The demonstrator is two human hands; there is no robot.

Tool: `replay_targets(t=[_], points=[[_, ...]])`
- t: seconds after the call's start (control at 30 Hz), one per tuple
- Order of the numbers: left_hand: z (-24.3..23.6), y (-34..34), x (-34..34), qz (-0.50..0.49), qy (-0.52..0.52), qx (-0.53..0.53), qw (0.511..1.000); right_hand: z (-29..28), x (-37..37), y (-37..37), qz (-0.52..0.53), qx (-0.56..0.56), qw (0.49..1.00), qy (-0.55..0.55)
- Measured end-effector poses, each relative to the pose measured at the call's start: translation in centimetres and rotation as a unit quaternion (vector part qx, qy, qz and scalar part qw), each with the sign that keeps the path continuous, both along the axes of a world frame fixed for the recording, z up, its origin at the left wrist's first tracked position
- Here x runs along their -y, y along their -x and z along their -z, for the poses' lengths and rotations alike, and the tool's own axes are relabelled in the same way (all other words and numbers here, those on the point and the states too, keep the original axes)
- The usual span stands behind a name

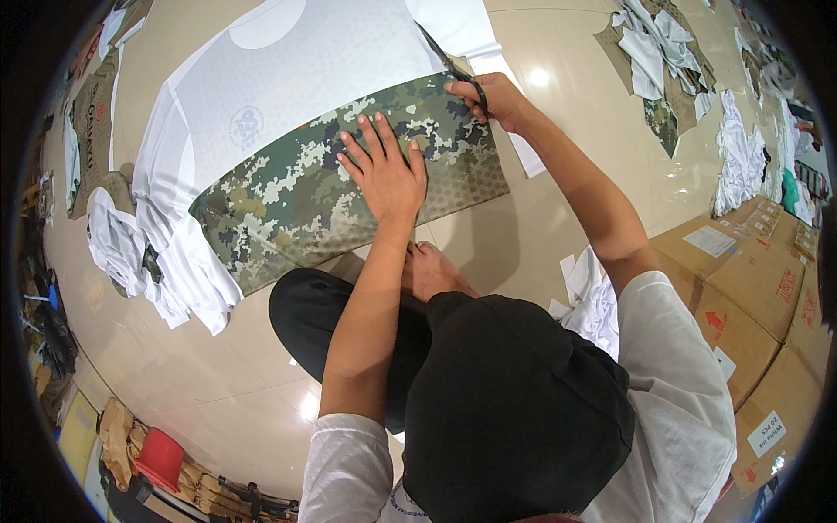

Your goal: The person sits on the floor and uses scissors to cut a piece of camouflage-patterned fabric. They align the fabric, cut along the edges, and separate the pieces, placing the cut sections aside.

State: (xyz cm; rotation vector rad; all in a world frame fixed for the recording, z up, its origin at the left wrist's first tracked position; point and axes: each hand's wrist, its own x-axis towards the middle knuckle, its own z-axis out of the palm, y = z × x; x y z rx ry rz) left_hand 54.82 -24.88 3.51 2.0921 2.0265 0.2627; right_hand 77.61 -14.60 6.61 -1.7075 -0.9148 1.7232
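Camouflage fabric (301, 192), floor (488, 234) along its near edge, lies beneath spread left hand (390, 181), right hand (503, 103) gripping scissors (457, 70).

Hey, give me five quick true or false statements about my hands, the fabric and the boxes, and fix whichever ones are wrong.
1. The left hand lies palm down on the camouflage fabric. True.
2. The right hand is empty. False: it holds dark-handled scissors.
3. The camouflage fabric is crumpled into a ball. False: it lies spread out.
4. The white fabric reaches farther from the person than the camouflage fabric does. True.
5. The cardboard boxes stand on the person's left. False: they are on the right.
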Motion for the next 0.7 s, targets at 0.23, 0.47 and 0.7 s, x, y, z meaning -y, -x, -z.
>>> replay_targets(t=[0.23,0.47,0.7], points=[[-0.1,0.1,0.0,0.001,-0.005,0.006,1.0,0.4,0.4,0.6,0.012,0.0,1.0,0.002],[0.0,0.1,0.0,0.001,-0.008,0.007,1.0,-0.3,0.6,1.2,0.03,-0.006,0.999,0.008],[-0.1,0.1,0.0,0.0,-0.009,0.004,1.0,-1.0,-0.2,2.2,0.055,-0.04,0.998,0.01]])
